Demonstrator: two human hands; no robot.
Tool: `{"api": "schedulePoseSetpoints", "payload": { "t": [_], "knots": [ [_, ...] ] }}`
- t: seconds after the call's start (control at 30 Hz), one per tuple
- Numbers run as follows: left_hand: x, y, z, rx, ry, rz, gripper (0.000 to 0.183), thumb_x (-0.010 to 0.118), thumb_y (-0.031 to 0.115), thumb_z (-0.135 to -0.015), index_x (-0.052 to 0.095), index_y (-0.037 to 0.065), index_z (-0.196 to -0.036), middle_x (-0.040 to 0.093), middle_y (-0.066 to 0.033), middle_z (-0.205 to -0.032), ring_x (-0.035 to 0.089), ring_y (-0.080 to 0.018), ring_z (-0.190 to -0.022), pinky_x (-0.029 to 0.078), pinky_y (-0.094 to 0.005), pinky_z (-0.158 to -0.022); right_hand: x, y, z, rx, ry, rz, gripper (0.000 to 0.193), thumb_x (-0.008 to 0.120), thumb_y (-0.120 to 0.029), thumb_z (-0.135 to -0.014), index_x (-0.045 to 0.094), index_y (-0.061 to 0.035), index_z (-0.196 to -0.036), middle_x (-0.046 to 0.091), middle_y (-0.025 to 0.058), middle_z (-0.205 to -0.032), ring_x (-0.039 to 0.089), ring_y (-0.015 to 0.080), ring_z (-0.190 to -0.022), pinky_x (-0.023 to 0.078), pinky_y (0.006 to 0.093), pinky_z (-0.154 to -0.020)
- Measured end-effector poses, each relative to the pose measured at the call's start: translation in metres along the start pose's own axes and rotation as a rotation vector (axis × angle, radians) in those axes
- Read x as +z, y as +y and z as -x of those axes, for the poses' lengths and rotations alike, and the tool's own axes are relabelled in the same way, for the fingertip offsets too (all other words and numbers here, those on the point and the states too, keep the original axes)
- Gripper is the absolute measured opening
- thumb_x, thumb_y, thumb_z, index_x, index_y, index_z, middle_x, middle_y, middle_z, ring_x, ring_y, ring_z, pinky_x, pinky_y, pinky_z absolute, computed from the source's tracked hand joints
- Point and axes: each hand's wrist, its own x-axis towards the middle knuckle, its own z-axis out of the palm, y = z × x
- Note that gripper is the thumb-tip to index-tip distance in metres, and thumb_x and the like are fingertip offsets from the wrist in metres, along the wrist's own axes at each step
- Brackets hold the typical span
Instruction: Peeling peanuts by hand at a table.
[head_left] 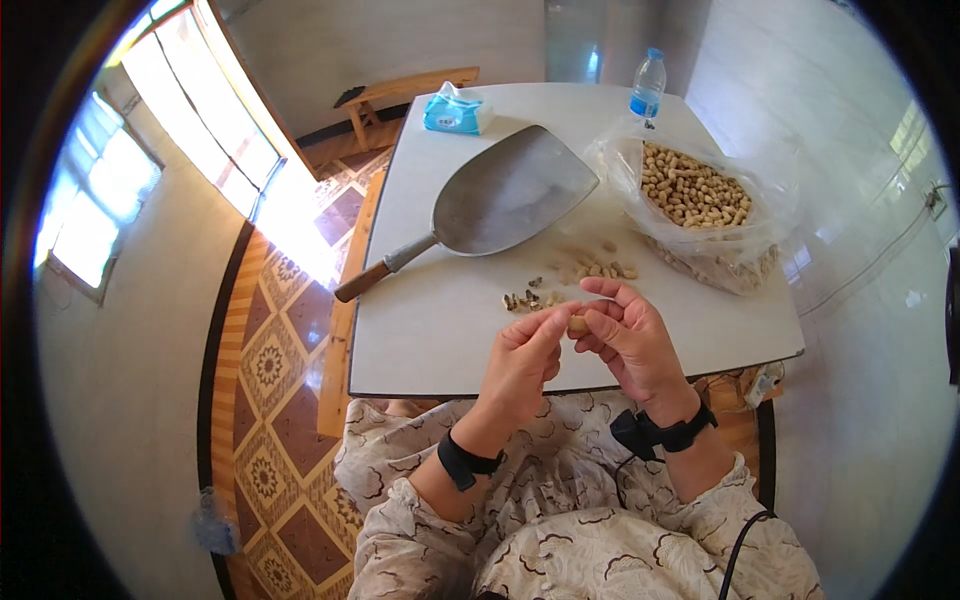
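Observation:
Over the near part of the table, a tan peanut (577, 324) is pinched at the fingertips of both hands. My left hand (522, 362) holds it from the left with thumb and forefinger, the other fingers curled in. From the other side, my right hand (638, 345) grips it with the thumb against the fingers, the forefinger raised. Just beyond the fingers lies a small scatter of loose peanuts (602, 269). To its left are several small dark bits, perhaps spoiled shells (518, 302). Farther right stands an open clear plastic bag (775, 200) full of peanuts in their shells (695, 188).
A large metal scoop (510, 195) with a wooden handle lies across the table's (420, 345) left half. Toward the far edge are a blue tissue pack (455, 114) and a water bottle (648, 85). Wooden benches (340, 370) stand left of the table and by the back wall.

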Motion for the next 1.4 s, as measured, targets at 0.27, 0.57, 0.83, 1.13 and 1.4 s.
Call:
{"api": "schedulePoseSetpoints", "payload": {
  "t": [0.27, 0.57, 0.83, 1.13, 1.4],
  "knots": [
    [0.012, -0.011, 0.011, 0.205, 0.055, -0.484, 0.028, 0.06, 0.014, -0.086, 0.061, 0.001, -0.111, 0.052, 0.0032, -0.072, 0.045, -0.0034, -0.063, 0.035, -0.0176, -0.055, -0.013, 0.016, 0.006, -0.06, -0.021, 0.177, 0.043, 0.057, -0.018, -0.089, 0.037, 0.0017, -0.121, 0.061, 0.0059, -0.087, 0.054, 0.0076, -0.067, 0.046, 0.0201, -0.061],
    [0.038, -0.053, 0.015, 0.128, 0.144, -0.213, 0.021, 0.053, 0.011, -0.09, 0.062, -0.001, -0.105, 0.057, -0.0014, -0.085, 0.054, -0.0081, -0.073, 0.043, -0.0182, -0.062, -0.034, 0.027, 0.032, -0.161, 0.083, 0.32, 0.036, 0.049, -0.016, -0.093, 0.038, -0.0004, -0.124, 0.063, 0.0067, -0.086, 0.056, 0.0095, -0.071, 0.046, 0.0235, -0.062],
    [0.055, -0.07, 0.005, 0.395, 0.231, -0.337, 0.025, 0.048, 0.01, -0.092, 0.057, -0.003, -0.111, 0.061, -0.0059, -0.098, 0.058, -0.0123, -0.088, 0.047, -0.0229, -0.076, -0.028, 0.021, 0.018, -0.795, 0.244, 0.93, 0.025, 0.043, -0.006, -0.091, 0.05, 0.0022, -0.113, 0.062, 0.0165, -0.086, 0.061, 0.0267, -0.063, 0.047, 0.0311, -0.055],
    [0.049, -0.031, -0.006, -0.177, 0.033, 0.133, 0.024, 0.043, 0.02, -0.094, 0.057, 0.005, -0.105, 0.053, 0.0028, -0.075, 0.042, -0.002, -0.057, 0.032, -0.0162, -0.046, -0.031, -0.009, 0.006, -0.777, 0.156, 1.248, 0.027, 0.046, -0.005, -0.088, 0.051, 0.0001, -0.114, 0.06, 0.0097, -0.074, 0.058, 0.0228, -0.055, 0.045, 0.0322, -0.05],
    [0.023, 0.002, -0.026, -0.446, 0.095, 0.305, 0.02, 0.048, 0.025, -0.091, 0.056, 0.007, -0.089, 0.045, 0.0024, -0.066, 0.035, -0.0043, -0.051, 0.026, -0.0177, -0.041, -0.012, -0.027, -0.015, -1.011, -0.186, 1.519, 0.029, 0.05, -0.009, -0.087, 0.051, -0.0025, -0.115, 0.055, 0.0057, -0.06, 0.053, 0.0223, -0.049, 0.042, 0.0337, -0.047]
  ]
}}
